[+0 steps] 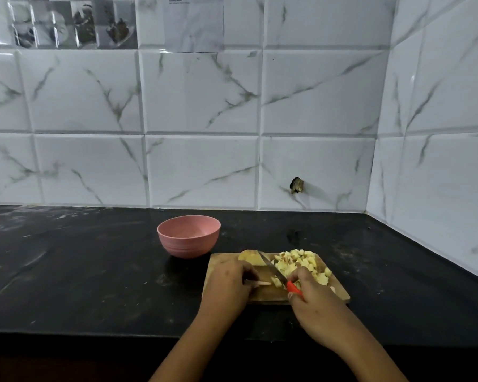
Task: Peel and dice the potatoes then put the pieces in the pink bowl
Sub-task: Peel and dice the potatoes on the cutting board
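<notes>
A wooden cutting board lies on the black counter. A heap of diced potato pieces covers its far right part. A larger peeled potato piece sits at the board's far edge. My right hand grips a knife by its red handle; the blade slants over the board. My left hand holds down thin potato strips beside the blade. The pink bowl stands behind the board's left corner, and no pieces show in the part of its inside that I see.
The black countertop runs left and right of the board, with pale smears. White marble-look tiles form the back wall and the right side wall. The counter's front edge is just below my wrists.
</notes>
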